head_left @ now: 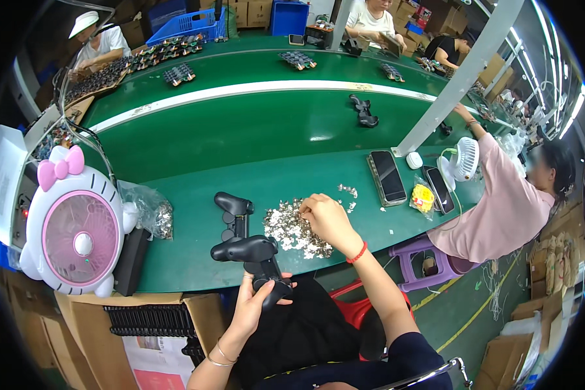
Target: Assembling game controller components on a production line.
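Bench (175,260): green-topped, with a white rail (273,86) running across behind it
Left hand (257,299): closed around one grip of a black gamepad (259,253), held up at the bench's near edge
Right hand (328,218): down at the pile of small silvery pieces (283,224), fingers bent together; whether they pinch a piece, I cannot tell
Second gamepad (238,224): lying on the bench just beyond the held one, left of the pile
Right end: dark phone (387,179), with a yellow packet (422,197) and another phone (440,188) near it
Left end: pink-and-white fan (82,266), a clear bag (153,208) just beside it
Carton (205,318): below the bench, holding rows of black parts (149,318)
Co-worker in pink (500,201): seated on a purple stool (443,263), one arm stretched towards the white rail
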Motion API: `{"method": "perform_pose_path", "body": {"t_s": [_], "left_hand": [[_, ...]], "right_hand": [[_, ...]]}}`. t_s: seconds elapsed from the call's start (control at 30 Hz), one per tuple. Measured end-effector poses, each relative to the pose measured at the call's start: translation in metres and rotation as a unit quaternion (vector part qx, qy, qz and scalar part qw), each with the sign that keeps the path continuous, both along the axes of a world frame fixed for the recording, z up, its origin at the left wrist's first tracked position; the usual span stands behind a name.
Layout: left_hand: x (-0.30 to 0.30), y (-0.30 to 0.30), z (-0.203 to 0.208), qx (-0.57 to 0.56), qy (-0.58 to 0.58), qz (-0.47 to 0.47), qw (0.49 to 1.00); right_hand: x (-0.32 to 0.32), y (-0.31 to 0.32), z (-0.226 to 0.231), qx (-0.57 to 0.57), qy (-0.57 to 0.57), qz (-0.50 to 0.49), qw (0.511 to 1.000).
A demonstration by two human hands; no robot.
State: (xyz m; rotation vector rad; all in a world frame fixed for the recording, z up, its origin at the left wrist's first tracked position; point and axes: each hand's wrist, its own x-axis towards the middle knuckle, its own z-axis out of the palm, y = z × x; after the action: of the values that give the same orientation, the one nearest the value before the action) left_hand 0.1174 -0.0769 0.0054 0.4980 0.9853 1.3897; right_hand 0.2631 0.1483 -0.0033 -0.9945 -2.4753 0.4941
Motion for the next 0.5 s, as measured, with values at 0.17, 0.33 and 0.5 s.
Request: {"method": "perform_pose_path", "body": {"t_s": [0.17,0.33,0.5], "left_hand": [[-0.004,-0.001,-0.001,-0.003,0.000,-0.013,1.000],[-0.003,0.000,-0.008,0.011,0.016,0.012,1.000],[-0.010,-0.001,0.001,0.010,0.018,0.021,1.000]], "right_hand": [[-0.001,0.002,0.000,-0.023,-0.006,-0.005,1.000],[0.002,0.002,0.002,-0.019,-0.011,0.006,1.000],[-0.002,-0.017,0.021,-0.059,0.123,-0.022,0.990]]}}
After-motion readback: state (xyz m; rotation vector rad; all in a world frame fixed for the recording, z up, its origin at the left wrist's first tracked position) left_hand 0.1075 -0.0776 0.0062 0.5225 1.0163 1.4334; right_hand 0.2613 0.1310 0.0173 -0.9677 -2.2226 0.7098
